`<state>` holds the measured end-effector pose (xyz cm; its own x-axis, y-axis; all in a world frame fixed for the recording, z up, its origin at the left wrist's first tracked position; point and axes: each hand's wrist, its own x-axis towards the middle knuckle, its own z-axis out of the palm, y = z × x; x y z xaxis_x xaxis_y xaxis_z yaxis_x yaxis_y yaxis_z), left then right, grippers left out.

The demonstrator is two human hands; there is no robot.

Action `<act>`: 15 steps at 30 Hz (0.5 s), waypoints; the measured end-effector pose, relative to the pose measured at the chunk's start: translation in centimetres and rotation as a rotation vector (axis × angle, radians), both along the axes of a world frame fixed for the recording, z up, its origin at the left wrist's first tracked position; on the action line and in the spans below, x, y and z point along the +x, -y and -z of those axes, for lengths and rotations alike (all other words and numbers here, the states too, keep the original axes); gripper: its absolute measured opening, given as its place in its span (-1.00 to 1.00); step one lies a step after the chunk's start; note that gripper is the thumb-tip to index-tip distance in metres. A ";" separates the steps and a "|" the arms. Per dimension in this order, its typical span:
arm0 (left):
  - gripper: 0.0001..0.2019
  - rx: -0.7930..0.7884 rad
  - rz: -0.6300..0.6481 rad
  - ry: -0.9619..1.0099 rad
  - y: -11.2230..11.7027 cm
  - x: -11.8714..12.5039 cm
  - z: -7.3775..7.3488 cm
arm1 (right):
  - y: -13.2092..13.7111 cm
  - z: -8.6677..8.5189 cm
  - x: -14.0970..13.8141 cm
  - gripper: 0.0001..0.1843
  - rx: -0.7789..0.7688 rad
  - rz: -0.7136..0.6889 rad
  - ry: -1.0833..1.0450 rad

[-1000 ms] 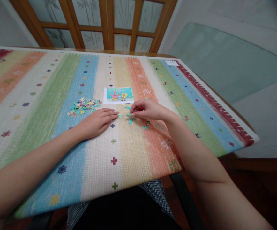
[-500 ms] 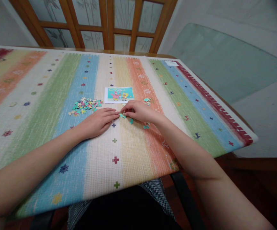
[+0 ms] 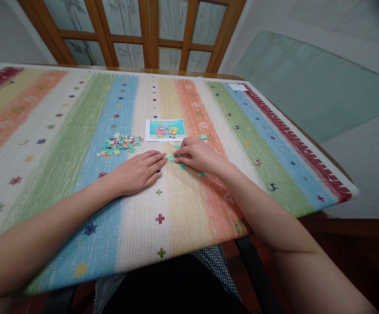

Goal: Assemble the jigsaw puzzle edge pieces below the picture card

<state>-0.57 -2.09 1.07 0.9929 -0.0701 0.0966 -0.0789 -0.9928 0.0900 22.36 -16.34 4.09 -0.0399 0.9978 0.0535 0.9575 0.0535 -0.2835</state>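
Teal jigsaw puzzle pieces lie joined in a small group between my two hands. My left hand rests flat on the cloth, fingers stretched out, the tips touching the left edge of that group. Thumb and forefinger of my right hand pinch at the right side of the group, on a small puzzle piece mostly covered by the fingers. Just below those fingers lies a loose teal piece. Behind the hands sits a printed cartoon picture on white paper.
A heap of mixed puzzle pieces lies left of the picture. More teal pieces are scattered to the right, beyond my right hand. The striped tablecloth covers the table, and a white slip lies near its far right corner.
My right hand has shifted slightly right, away from my left fingertips, uncovering more of the joined teal pieces. My left hand stays flat. The whole view has shifted a little.
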 end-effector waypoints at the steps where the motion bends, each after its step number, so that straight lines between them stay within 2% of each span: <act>1: -0.43 0.012 -0.011 -0.009 0.2 -0.1 0.0 | -0.1 0.2 -0.1 -0.78 0.011 -0.006 0.008; 7: -0.43 0.009 -0.045 -0.011 0.5 -0.1 0.0 | -0.5 0.7 -0.5 -0.76 0.036 -0.019 0.090; 15: -0.43 0.006 -0.036 0.017 0.3 0.1 0.0 | 0.4 -0.8 -2.4 -0.72 -0.018 0.018 0.295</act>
